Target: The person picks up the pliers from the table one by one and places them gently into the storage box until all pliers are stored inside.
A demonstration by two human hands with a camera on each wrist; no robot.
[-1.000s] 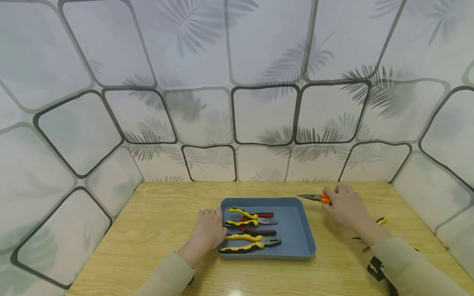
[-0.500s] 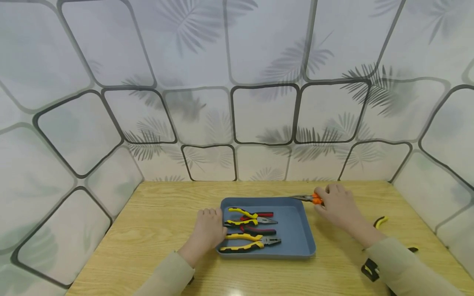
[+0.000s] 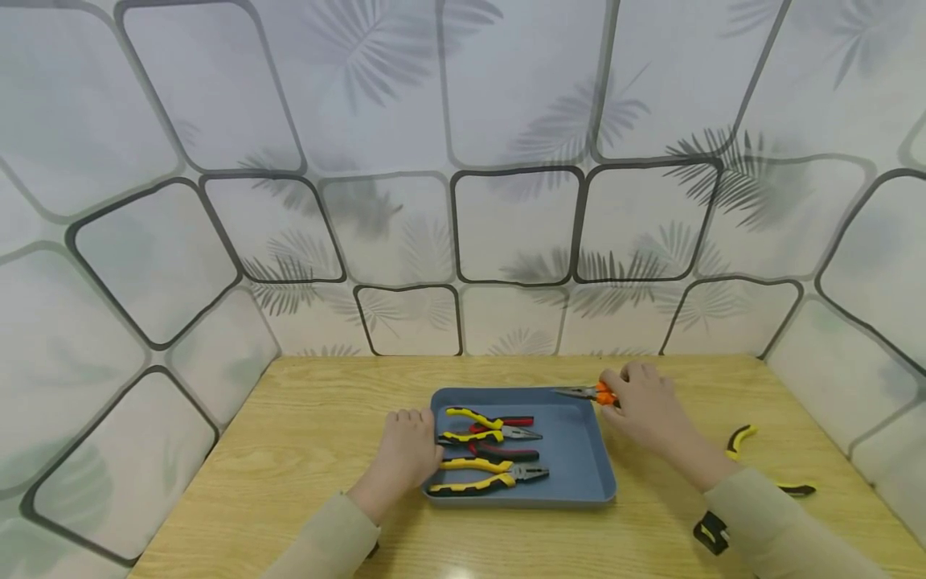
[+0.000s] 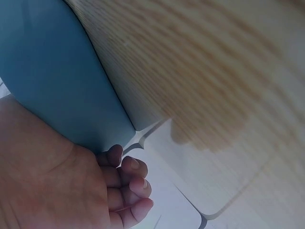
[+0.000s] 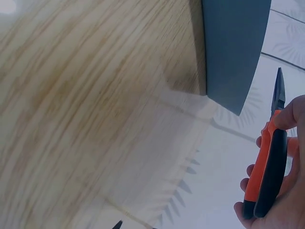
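My right hand (image 3: 646,408) grips long-nose pliers (image 5: 267,157) with orange and black handles, their closed metal tip pointing left over the tray's back right corner in the head view. The blue-grey tray (image 3: 575,450) lies on the table, and my left hand (image 3: 408,446) holds its left rim with curled fingers (image 4: 136,167). Inside the tray are yellow-and-black long-nose pliers (image 3: 492,435) lying across red-handled pliers (image 3: 519,454). Nearer the front edge lie yellow-and-black combination pliers (image 3: 499,474).
Right of the tray, yellow-and-black handles (image 3: 738,441) show on the table, partly hidden by my right sleeve (image 3: 767,515). A black-and-yellow item (image 3: 712,532) lies beside that sleeve. Patterned cloth (image 3: 506,241) walls in the back and sides of the wooden table (image 3: 325,418).
My right hand has moved left with the orange-handled pliers, from right of the tray to its back right corner. More of the yellow-and-black handles shows behind it. My left hand stays put.
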